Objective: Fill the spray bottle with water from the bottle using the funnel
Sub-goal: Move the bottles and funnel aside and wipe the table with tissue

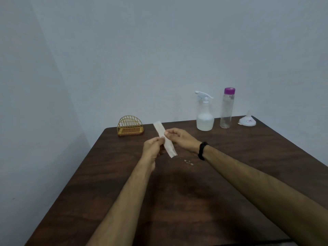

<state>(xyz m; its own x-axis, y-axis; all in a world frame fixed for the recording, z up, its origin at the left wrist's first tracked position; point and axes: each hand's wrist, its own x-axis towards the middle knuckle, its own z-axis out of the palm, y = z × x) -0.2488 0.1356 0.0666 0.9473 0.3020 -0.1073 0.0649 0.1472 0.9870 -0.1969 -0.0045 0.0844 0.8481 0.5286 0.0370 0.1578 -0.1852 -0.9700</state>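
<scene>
A translucent spray bottle (205, 118) with a white trigger head stands at the table's far right, water in its lower part. Right of it stands a clear tall bottle (226, 108) with a purple cap. A white funnel (247, 120) rests mouth-down near the far right corner. Over the middle of the table, my left hand (152, 146) and my right hand (180, 138) both pinch a folded white tissue strip (164, 137), held slanted between them. A black band circles my right wrist.
A gold wire napkin holder (130, 127) stands at the far left edge of the dark wooden table (177, 201). Several small water drops (188, 161) lie just right of the tissue's lower end. Grey walls close in behind and to the left.
</scene>
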